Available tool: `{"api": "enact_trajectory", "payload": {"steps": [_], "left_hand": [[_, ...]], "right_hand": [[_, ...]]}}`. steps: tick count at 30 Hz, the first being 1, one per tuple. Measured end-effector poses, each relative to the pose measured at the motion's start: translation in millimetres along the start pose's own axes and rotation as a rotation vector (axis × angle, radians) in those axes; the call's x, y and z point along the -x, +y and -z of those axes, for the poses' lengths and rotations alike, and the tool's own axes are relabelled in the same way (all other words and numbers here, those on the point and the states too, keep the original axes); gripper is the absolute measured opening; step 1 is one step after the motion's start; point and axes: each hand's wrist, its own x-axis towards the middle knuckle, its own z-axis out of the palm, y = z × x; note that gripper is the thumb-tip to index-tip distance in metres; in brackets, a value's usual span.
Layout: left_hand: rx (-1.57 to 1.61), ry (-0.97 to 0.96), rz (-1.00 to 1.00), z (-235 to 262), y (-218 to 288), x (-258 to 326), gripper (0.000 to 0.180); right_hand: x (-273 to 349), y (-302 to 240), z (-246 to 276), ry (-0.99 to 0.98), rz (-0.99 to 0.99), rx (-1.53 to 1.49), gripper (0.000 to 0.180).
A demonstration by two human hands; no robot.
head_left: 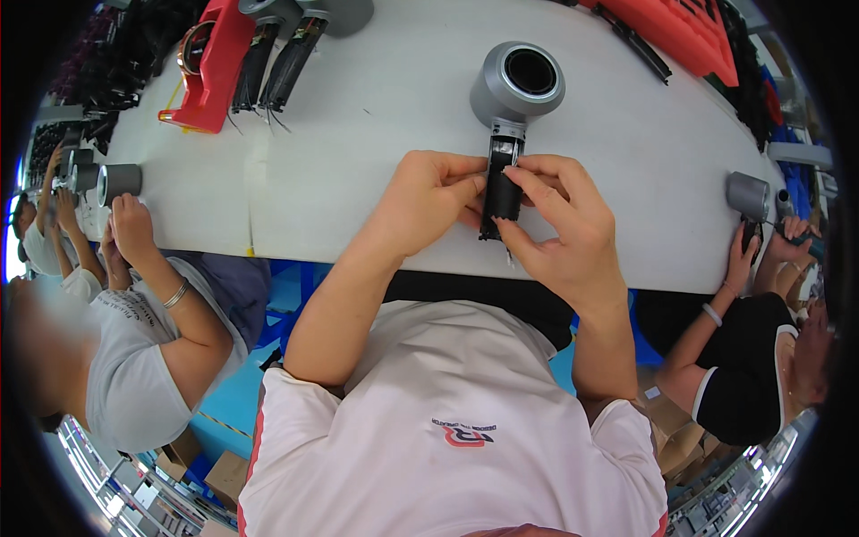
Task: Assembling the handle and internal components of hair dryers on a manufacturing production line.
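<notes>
A grey hair dryer (497, 100) lies on the white table in front of me, its round head pointing away and its handle toward me. The handle's casing is off, showing a black inner core (504, 195) with thin wires at its near end. From the left, my left hand (436, 199) grips the side of the core with fingers and thumb. My right hand (565, 215) pinches the core from the other side, thumb near its lower end and index finger higher up. Some fingertips are hidden behind the core.
A red tape dispenser (208, 67) stands at the far left beside more hair dryers with bare black handles (291, 64). At the far right are a red tray (689, 36) and a black strip (633, 45). Co-workers sit on both sides, handling similar grey dryers (119, 183).
</notes>
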Motion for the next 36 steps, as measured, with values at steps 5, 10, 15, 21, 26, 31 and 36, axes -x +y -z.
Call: {"api": "enact_trajectory", "payload": {"steps": [5, 10, 15, 21, 26, 31, 36], "left_hand": [[0.060, -0.017, 0.022, 2.9, 1.3, 0.0, 0.035], [0.034, -0.001, 0.013, 2.3, -1.5, -1.4, 0.032], [-0.126, -0.080, 0.029, 1.9, 10.0, -6.3, 0.024], [-0.145, -0.103, 0.024, 1.9, 3.5, -17.0, 0.024], [-0.201, -0.079, 0.032, 1.5, 6.8, -14.7, 0.026], [-0.154, -0.104, 0.031, 3.4, 2.5, -18.2, 0.030], [0.397, -0.315, -0.153, 15.2, -12.3, 9.2, 0.059]], "right_hand": [[-1.7, -1.5, -2.7, -0.057, -0.014, 0.050, 0.049], [0.0, -0.5, -5.2, -0.064, -0.023, 0.080, 0.051], [1.6, 1.3, -5.2, -0.041, 0.014, 0.139, 0.049], [10.3, 10.0, -14.2, 0.058, -0.025, 0.056, 0.050], [11.6, 10.7, -13.4, 0.049, 0.007, 0.117, 0.048], [16.6, 1.9, -2.6, 0.083, -0.174, -0.265, 0.043], [26.1, -6.5, -4.9, 0.289, -0.179, -0.234, 0.025]]}}
